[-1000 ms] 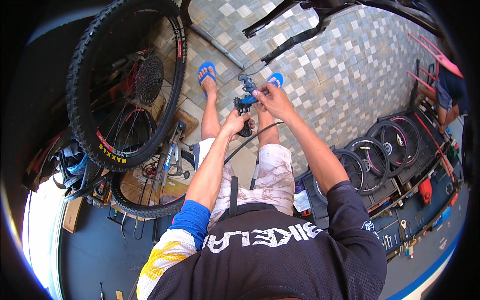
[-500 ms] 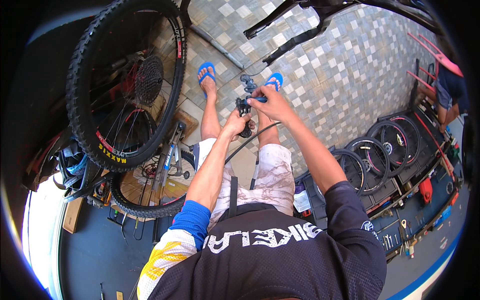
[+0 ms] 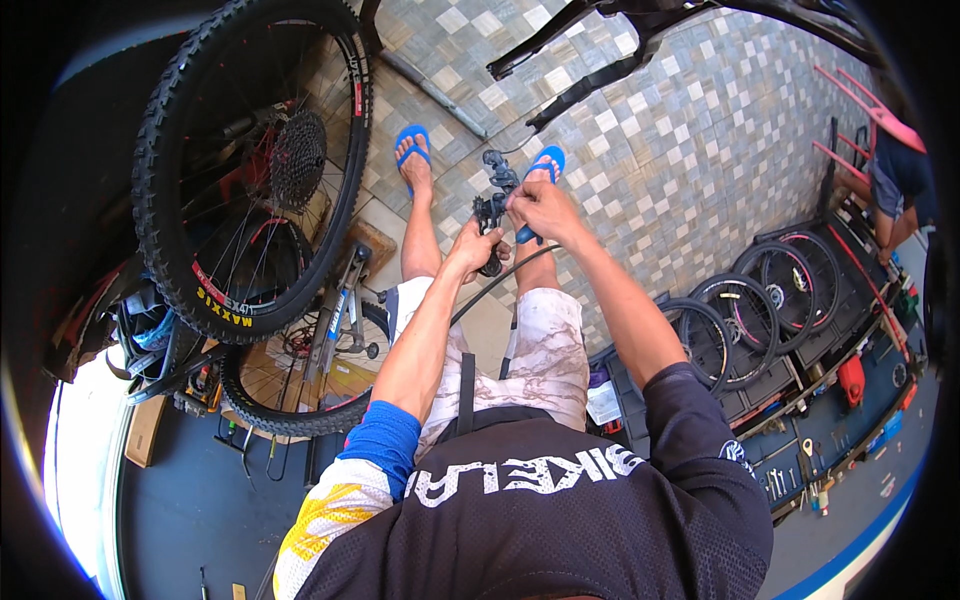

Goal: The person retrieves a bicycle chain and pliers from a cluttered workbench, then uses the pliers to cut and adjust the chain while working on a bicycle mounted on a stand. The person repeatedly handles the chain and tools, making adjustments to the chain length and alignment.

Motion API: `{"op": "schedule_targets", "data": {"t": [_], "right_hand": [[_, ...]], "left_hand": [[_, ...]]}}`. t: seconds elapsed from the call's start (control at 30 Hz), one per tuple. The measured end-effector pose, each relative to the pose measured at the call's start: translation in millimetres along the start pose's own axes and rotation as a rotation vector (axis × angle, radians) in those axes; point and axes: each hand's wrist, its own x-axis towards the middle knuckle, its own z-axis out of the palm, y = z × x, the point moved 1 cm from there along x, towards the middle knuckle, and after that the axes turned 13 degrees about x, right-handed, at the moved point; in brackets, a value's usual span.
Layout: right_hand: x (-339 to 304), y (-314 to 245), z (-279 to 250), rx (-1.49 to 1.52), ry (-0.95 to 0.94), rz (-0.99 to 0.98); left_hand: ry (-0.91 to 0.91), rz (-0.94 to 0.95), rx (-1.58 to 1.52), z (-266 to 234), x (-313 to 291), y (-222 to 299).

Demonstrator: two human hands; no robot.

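A black rear derailleur (image 3: 488, 208) is in front of my knees, its cage pointing down toward me. My left hand (image 3: 474, 248) is closed around its lower part. Just to the right, my right hand (image 3: 545, 212) has thumb and fingers pinched together close against the derailleur's body. A tool with a blue handle (image 3: 527, 235) sticks out below that palm; its working end is hidden by the fingers. A black cable housing (image 3: 505, 275) curves below both hands toward my lap.
A large bicycle wheel (image 3: 250, 325) with a cassette stands at the left, above another wheel. Black frame parts (image 3: 640, 62) hang at the top. Several wheels (image 3: 735, 320) lie at the right beside wall tools (image 3: 785, 480). Another person (image 3: 895, 195) is at the far right.
My right hand has turned, so the blue handle now points down below the palm instead of lying sideways at the fingertips. The derailleur has shifted slightly; my left hand keeps its hold.
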Motion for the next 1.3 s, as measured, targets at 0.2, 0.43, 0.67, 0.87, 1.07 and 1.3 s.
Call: {"op": "schedule_targets", "data": {"t": [0.2, 0.43, 0.67, 0.87, 1.07, 1.3], "right_hand": [[-8.7, -13.4, 39.1, -0.199, 0.141, 0.054], [-9.6, -11.5, 43.4, -0.136, 0.103, 0.041], [9.0, 5.6, 50.4, -0.135, 0.058, -0.019], [10.0, 6.6, 49.1, -0.176, 0.009, -0.121], [11.2, 11.3, 45.9, -0.353, 0.0, -0.237], [11.2, 10.3, 27.5, -0.163, -0.168, -0.25]], "left_hand": [[0.024, 0.045, 0.043, 4.5, -3.1, 3.2], [0.023, 0.021, 0.064, 3.0, -5.1, 0.3], [0.032, 0.054, 0.05, 2.5, -1.9, -0.1], [0.035, 0.099, 0.095, 1.1, 1.0, -0.8], [0.01, 0.069, 0.094, 9.1, 0.0, -0.1], [-0.012, 0.034, 0.078, 5.8, -7.4, 7.1]]}}
